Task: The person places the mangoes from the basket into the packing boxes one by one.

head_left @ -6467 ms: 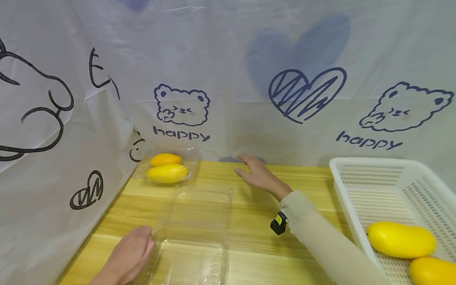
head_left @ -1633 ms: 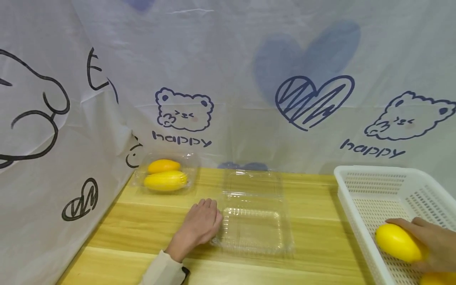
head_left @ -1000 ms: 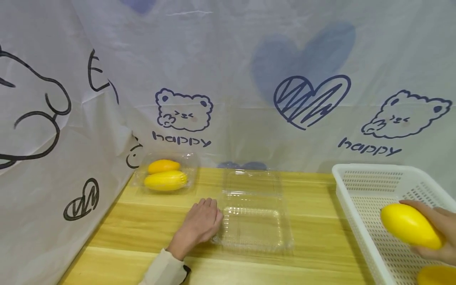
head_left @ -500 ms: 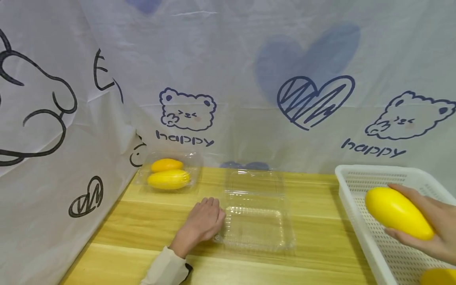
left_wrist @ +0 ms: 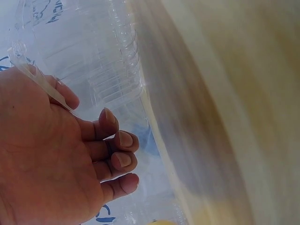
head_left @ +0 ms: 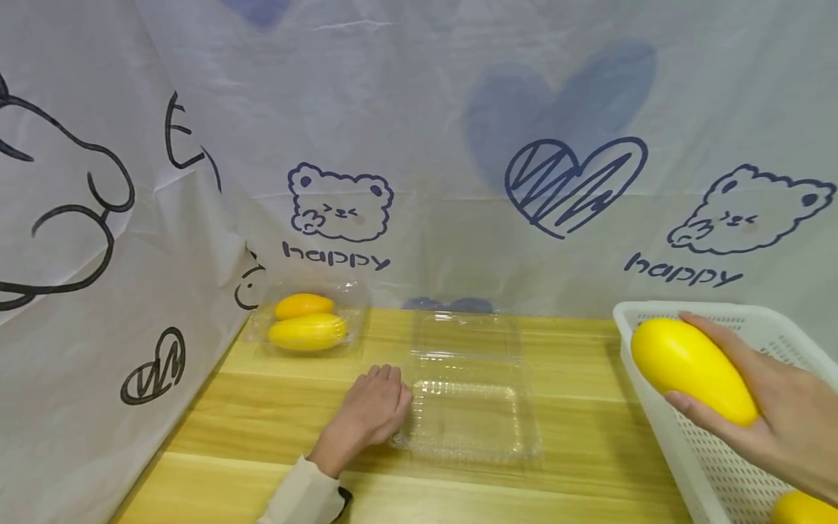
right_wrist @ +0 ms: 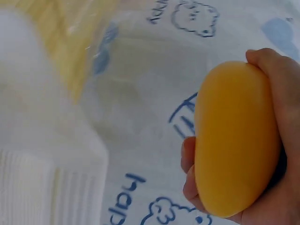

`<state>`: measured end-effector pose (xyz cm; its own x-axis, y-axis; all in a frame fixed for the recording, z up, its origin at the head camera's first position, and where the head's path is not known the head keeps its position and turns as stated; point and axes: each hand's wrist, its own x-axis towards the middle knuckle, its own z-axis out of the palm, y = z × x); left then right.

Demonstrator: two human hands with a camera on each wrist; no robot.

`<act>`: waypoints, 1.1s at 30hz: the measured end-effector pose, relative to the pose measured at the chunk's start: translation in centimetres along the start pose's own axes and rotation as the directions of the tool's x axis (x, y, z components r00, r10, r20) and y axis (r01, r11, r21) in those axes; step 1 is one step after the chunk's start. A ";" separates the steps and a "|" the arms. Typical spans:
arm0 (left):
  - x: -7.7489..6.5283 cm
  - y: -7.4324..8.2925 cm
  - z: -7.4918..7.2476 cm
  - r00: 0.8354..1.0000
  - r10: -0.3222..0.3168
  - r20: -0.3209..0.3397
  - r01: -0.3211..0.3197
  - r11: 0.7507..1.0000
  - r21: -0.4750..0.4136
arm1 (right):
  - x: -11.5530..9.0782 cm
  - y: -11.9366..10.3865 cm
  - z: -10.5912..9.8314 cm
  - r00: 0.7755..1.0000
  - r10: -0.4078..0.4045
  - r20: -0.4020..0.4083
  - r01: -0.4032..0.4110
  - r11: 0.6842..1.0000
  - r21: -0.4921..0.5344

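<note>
My right hand (head_left: 782,415) grips a smooth yellow mango (head_left: 694,371), thumb on one side and fingers on the other, above the left rim of the white basket (head_left: 661,429). The right wrist view shows the same mango (right_wrist: 236,140) filling the palm. At the middle of the table lies a clear plastic clamshell box (head_left: 468,418), its lid (head_left: 466,335) folded back. My left hand (head_left: 369,407) is at the left edge of this box. In the left wrist view, the box's rim (left_wrist: 44,84) runs between thumb and forefinger, the other fingers curled.
Another clear box (head_left: 356,320) with two yellow mangoes (head_left: 308,332) stands at the back left. One more mango (head_left: 805,507) lies in the basket at the lower right. A printed white cloth (head_left: 445,131) hangs behind and along the left of the wooden table (head_left: 576,451).
The right hand has taken a mango from the basket, lifted it and carried it left. Earlier, the open box was moved right and back. The left hand has lately stayed still.
</note>
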<state>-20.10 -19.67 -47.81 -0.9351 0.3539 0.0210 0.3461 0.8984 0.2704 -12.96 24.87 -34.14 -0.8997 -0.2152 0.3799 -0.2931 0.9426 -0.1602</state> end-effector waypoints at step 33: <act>-0.1 -0.1 -0.2 1.000 -0.001 0.008 0.001 1.000 0.009 | 3.0 -7.4 2.0 0.991 0.049 -0.121 0.037 0.786 0.617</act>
<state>-20.10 -19.85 -47.64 -0.9349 0.3548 0.0135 0.3457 0.9011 0.2618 -14.09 16.71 -33.63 -0.8670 -0.1365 0.4793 -0.4633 0.5753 -0.6741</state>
